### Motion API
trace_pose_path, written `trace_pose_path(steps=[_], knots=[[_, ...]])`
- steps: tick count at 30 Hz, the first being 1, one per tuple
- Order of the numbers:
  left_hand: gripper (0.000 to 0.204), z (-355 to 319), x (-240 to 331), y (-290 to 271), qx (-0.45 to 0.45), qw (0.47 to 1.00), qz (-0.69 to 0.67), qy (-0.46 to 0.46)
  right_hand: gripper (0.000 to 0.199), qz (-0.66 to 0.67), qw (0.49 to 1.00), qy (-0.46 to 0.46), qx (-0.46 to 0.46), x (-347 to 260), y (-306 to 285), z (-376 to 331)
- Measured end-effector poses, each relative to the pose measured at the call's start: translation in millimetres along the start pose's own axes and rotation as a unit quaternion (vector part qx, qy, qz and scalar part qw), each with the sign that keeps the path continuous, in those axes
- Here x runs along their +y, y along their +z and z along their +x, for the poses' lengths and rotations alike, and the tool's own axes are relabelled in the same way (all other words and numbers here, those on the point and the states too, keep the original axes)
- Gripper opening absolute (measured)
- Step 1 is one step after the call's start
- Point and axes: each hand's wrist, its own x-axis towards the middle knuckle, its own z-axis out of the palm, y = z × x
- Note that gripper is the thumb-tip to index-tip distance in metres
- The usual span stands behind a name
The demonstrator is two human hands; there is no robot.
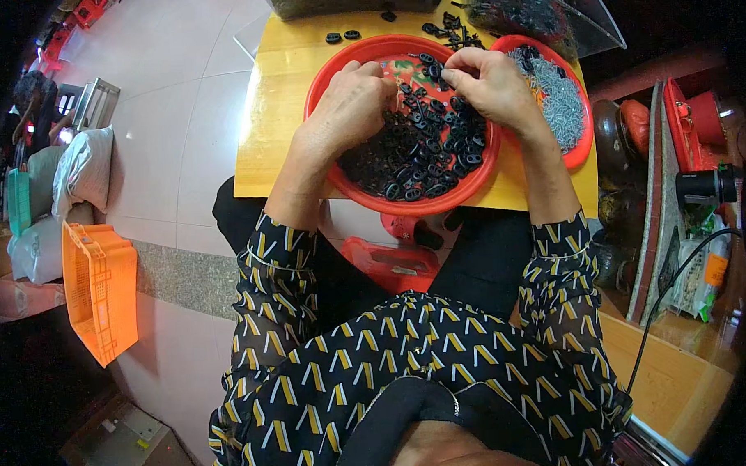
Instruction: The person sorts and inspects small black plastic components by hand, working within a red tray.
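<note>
A round red basin [318, 79] on the table holds many small black oval plastic parts [424, 161], each with holes. Over its left side my left hand [348, 106] is closed, fingers curled inward; whatever they hold is hidden. Above the basin's far right part, the thumb and forefinger of my right hand [495, 85] pinch a small black plastic part [444, 76]. Close by my right wrist is a smaller red tray [585, 139] heaped with silver screws [559, 103] and a few black pieces.
Clear bins [538, 18] of black parts stand at the table's far edge. Loose black pieces [452, 29] lie on the yellow tabletop [274, 113]. An orange crate [102, 292] stands on the floor to the left, near white sacks [85, 169]. Shelving [647, 207] is at the right.
</note>
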Motion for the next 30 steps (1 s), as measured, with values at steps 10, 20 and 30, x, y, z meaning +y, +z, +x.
trace_pose_path(steps=[10,20,30], knots=[[0.012,-0.7,-1.2,7.2,0.018,0.999,0.043,-0.007,0.017,-0.070,0.996,-0.058,-0.003,4.1,21.6,8.8],[0.010,-4.4,-0.1,6.4,0.033,0.996,0.086,-0.008,0.010,-0.186,0.974,-0.127,-0.022,-6.4,61.6,21.4],[0.009,-5.2,2.3,-2.9,0.081,0.991,-0.051,-0.096,0.020,-0.225,0.967,-0.105,-0.058,-13.2,60.8,22.9]])
